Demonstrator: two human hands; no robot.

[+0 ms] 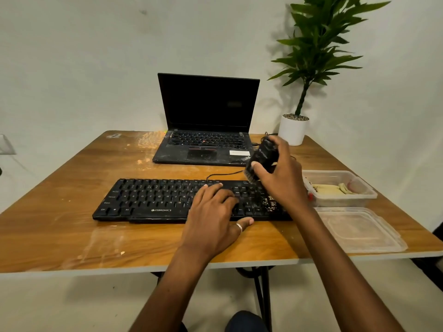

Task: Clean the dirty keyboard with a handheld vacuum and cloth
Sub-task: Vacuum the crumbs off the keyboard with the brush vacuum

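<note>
**Vacuuming under way at the keyboard's right end**

The black keyboard point(167, 200) lies across the middle of the wooden table point(72, 236), parallel to its near edge and in front of an open laptop point(206, 130) that sits toward the far edge; a patch of pale crumbs point(269, 202) shows on the keys at its right end, partly hidden behind the right wrist. The left hand point(213, 219) rests flat on the keys right of centre, fingers loosely spread and thumb lying along the near rim, seemingly steadying the board. The right hand point(280, 173) is wrapped around a dark handheld vacuum point(262, 154), fingers curled over its body and thumb pressed to its side; the brush nozzle point(250, 177) points down, just above the keyboard's far-right corner; whether it touches the keys cannot be told.

Near the table's right edge stand a clear plastic container point(359, 197), holding what may be the folded cloth point(333, 189), and its lid point(359, 228) nearer the near-right corner; a potted plant point(293, 129) occupies the far-right corner.

By my reading the vacuum step is in hand and the wiping is not yet begun; the next move calls for bringing the brush over the crumb patch and working along the rows, with the left hand holding the board steady.
</note>
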